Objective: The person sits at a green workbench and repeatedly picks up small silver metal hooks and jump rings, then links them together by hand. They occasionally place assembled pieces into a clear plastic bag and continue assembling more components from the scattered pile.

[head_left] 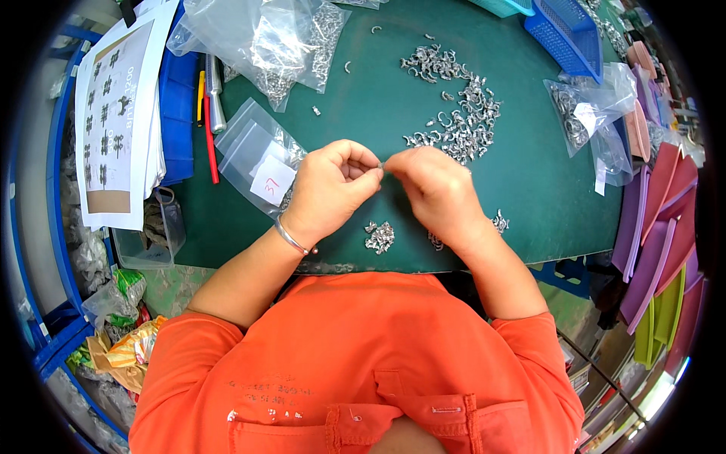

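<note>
My left hand (327,185), with a silver bangle (291,236) on its wrist, is closed in a pinch over the middle of the green tabletop. My right hand (442,189) pinches too, its fingertips meeting those of the left. Whatever sits between the fingertips is too small and covered to name. Just below lies a small heap of shiny metal pieces (380,237). Beyond my right hand spreads a larger pile of curved metal pieces (469,113). A few more pieces (500,222) show beside my right wrist. By my left hand lies a labelled plastic bag (257,155).
Large clear bags of metal parts (265,38) lie at the far left. A red pen (210,140) and printed sheets (117,121) are at the left, above a clear tub (151,234). A blue basket (567,34) and another parts bag (578,113) stand far right, near coloured bins (650,234).
</note>
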`<control>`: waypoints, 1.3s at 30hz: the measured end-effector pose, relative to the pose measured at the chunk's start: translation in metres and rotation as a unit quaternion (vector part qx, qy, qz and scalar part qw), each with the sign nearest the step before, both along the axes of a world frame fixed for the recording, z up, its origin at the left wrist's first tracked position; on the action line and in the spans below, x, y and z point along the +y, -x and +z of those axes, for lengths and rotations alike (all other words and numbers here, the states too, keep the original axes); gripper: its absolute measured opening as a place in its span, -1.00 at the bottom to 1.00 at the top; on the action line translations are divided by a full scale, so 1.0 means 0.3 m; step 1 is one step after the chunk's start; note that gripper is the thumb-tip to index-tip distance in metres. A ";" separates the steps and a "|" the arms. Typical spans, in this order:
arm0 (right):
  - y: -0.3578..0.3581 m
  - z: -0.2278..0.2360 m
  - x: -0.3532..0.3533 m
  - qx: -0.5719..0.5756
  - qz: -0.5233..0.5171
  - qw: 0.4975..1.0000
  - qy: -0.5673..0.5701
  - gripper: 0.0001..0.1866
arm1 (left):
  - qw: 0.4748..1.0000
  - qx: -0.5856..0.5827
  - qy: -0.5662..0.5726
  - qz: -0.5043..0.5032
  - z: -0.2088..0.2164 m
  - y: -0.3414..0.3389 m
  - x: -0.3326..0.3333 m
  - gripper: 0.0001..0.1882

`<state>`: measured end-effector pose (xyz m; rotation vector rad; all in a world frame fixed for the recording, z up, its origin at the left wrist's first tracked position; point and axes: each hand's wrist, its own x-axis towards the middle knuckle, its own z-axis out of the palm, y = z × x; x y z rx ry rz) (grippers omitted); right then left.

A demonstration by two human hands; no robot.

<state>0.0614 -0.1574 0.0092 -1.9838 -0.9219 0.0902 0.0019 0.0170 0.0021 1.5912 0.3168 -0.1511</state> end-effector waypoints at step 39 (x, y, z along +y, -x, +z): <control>0.146 -0.048 -0.450 -0.149 -0.194 0.967 0.068 -0.87 | 0.965 -0.228 -0.130 -0.019 0.085 0.036 -0.002 -0.89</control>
